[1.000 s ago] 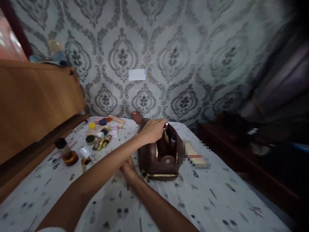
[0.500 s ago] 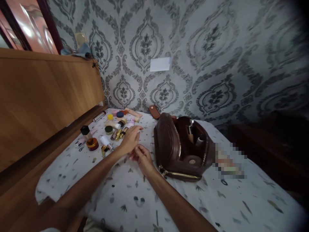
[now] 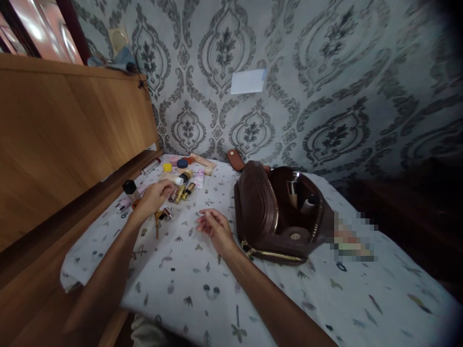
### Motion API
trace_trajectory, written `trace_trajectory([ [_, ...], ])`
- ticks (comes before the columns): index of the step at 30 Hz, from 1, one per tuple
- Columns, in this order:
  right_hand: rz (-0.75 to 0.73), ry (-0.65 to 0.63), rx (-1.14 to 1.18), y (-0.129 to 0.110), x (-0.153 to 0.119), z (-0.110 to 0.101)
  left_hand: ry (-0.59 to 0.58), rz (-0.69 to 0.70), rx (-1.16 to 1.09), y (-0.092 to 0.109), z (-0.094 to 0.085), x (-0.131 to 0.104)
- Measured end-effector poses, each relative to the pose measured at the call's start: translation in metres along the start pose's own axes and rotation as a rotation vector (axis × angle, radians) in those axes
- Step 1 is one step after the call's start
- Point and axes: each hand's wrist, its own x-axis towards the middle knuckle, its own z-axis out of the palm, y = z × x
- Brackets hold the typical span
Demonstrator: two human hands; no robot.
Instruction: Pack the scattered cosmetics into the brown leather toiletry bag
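My left hand [image 3: 155, 196] is over the cosmetics on the left, its fingers reaching out and slightly bent. It hides whatever lies right under it. Just beyond the fingertips are two gold lipstick tubes [image 3: 180, 193] and a white-capped tube [image 3: 175, 180]. A foundation bottle with a black cap [image 3: 129, 187] stands to its left. My right hand [image 3: 217, 229] hovers over the patterned cloth, palm turned inward, fingers loosely curled and apart, with nothing visible in them. Right of it sits a brown leather bag [image 3: 253, 207], unzipped, with a small bottle [image 3: 309, 203] and another container [image 3: 292, 190] inside.
A blue-lidded jar [image 3: 182, 166], a yellow pot [image 3: 167, 167] and a pink-and-white tube [image 3: 199, 178] lie toward the wall. A wooden board [image 3: 75, 140] borders the left side. A brown strap [image 3: 235, 159] lies behind the bag. A pixelated patch covers something to the right.
My left hand has moved left, away from my right hand and over the cosmetics. My right hand stays near the bag, its fingers a little looser. The camera view has shifted slightly.
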Motion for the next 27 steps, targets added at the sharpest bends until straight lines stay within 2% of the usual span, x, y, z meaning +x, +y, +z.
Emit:
trace_trajectory([
  [4,-0.016,-0.007,0.003,0.000,0.000,0.001,-0.244,-0.058,0.335,-0.006,-0.018,-0.024],
  [8,-0.007,-0.009,0.016,-0.001,-0.002,0.002,-0.344,-0.142,0.375,-0.009,-0.015,-0.045],
  [13,-0.015,-0.015,0.028,-0.004,-0.004,0.002,-0.317,-0.254,0.397,-0.004,-0.006,-0.052],
  [24,-0.025,-0.028,0.037,0.000,-0.002,0.002,-0.258,-0.195,0.409,-0.019,0.006,-0.062],
  [27,-0.031,-0.034,0.034,0.000,-0.001,0.001,-0.269,-0.180,0.406,-0.021,0.005,-0.063],
])
